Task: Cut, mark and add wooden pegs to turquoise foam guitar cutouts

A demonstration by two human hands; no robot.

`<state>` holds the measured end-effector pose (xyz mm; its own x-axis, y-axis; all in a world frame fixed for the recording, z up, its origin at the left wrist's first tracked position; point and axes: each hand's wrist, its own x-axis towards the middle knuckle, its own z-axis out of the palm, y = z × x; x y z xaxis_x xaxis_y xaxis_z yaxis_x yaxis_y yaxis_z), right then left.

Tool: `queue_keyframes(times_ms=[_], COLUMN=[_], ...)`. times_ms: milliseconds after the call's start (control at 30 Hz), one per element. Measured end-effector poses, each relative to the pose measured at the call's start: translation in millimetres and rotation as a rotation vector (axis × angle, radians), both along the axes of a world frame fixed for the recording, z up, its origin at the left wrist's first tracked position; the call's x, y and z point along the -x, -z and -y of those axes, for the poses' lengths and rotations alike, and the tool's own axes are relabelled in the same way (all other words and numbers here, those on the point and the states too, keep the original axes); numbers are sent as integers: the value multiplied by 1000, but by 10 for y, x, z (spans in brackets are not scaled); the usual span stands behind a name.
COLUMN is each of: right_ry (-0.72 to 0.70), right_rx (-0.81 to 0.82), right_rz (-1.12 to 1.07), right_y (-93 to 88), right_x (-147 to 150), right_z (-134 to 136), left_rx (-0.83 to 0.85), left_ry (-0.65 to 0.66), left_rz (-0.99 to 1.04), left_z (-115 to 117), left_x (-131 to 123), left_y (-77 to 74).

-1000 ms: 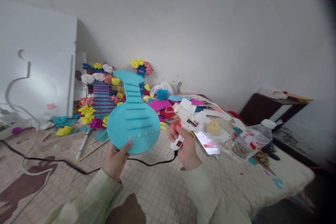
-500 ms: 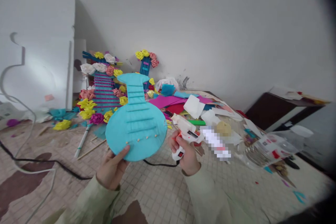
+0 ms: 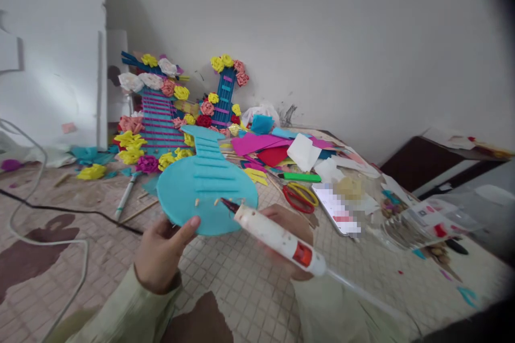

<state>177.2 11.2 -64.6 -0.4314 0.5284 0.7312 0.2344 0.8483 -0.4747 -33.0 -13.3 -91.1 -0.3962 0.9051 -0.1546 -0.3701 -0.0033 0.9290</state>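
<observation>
Glue gun (image 3: pixel 279 237) and right hand (image 3: pixel 295 220) have swung left since the earlier frame, and the blue guitar-shaped cutout (image 3: pixel 207 183) now leans further back. From the head view, the gun's dark nozzle points at the row of small pale pegs (image 3: pixel 216 202) on the cutout's front; whether it touches, I cannot tell. Left hand (image 3: pixel 163 254) pinches the lower rim above the counter (image 3: pixel 225 284), thumb in front, fingers behind. Right-hand fingers close around the gun, mostly hidden by its body. Just beyond lie scissors (image 3: pixel 300 201) and a phone (image 3: pixel 332 204).
</observation>
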Motion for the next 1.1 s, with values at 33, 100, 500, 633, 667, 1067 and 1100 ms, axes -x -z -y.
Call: queue_keyframes(times_ms=[33, 100, 500, 633, 667, 1067, 1100], right_ry=[-36, -68, -10, 6, 6, -1, 1], right_rx=[-38, -84, -133, -155, -154, -121, -119], right_rz=[30, 88, 353, 398, 406, 419, 420], right_y=[15, 43, 27, 69, 76, 125, 127], right_x=[-17, -46, -120, -97, -93, -80, -80], right_z=[-19, -54, -101, -119, -121, -124, -125], left_rx=[-20, -55, -118, -127, -130, -116, -121], left_ry=[18, 57, 167, 152, 148, 126, 127], left_rz=[-76, -192, -308, -321, -328, -328, -329], left_z=[12, 37, 99, 122, 129, 166, 170], left_x=[4, 2, -89, -113, -119, -120, -121], left_y=[10, 11, -29, -2, 1, 44, 48])
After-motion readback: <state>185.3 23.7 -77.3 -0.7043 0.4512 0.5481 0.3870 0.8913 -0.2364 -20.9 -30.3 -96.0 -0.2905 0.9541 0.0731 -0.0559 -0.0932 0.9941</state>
